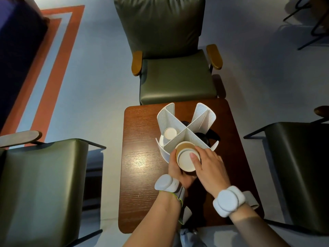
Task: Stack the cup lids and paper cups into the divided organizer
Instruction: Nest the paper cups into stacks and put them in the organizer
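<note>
A white perforated organizer [185,122] with crossed dividers stands on the brown wooden table [142,166]. Its left compartment holds a white cup [170,133]. A stack of brown paper cups [187,156], white base toward me, lies tilted at the near compartment's mouth. My left hand [176,168] grips the stack from the left and below. My right hand [208,166] holds it from the right, a finger across the white base. Dark lids [202,138] show in the right compartment, with more dark shapes in the far one.
A green armchair [174,68] faces the table's far edge. Another green chair [44,184] is at the left and a dark chair [299,166] at the right. Both wrists wear pale grey bands. A red-striped floor marking [53,68] runs at the far left.
</note>
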{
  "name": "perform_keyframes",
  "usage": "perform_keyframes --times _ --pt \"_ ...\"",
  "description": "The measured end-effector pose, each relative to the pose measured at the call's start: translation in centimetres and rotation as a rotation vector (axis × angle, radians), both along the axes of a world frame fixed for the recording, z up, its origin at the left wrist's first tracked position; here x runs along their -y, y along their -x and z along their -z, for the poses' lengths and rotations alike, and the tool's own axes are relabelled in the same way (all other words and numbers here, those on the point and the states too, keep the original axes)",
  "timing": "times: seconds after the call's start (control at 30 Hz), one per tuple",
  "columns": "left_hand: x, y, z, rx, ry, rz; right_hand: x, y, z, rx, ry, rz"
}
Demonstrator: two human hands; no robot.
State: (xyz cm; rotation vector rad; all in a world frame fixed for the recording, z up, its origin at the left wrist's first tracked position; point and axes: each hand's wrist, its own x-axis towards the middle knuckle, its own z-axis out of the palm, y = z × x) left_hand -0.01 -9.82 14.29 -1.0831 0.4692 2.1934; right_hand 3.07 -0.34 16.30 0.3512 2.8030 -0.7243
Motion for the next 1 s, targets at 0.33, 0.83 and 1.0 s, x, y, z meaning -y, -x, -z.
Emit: perform_keyframes --times 0.33,0.83,1.0 --pt "0.0 2.3 -0.5 0.108 0.110 0.042 -0.2 4.0 0.8 0.176 -0.090 -0.059" --pt "1.5 1.3 2.3 -0.084 0.657 0.313 -2.8 5.7 1.4 0.069 -0.198 0.063" --pt "4.2 2.7 3.2 -0.105 0.964 0.363 -2.1 4.8 1.4 0.091 -0.189 0.015"
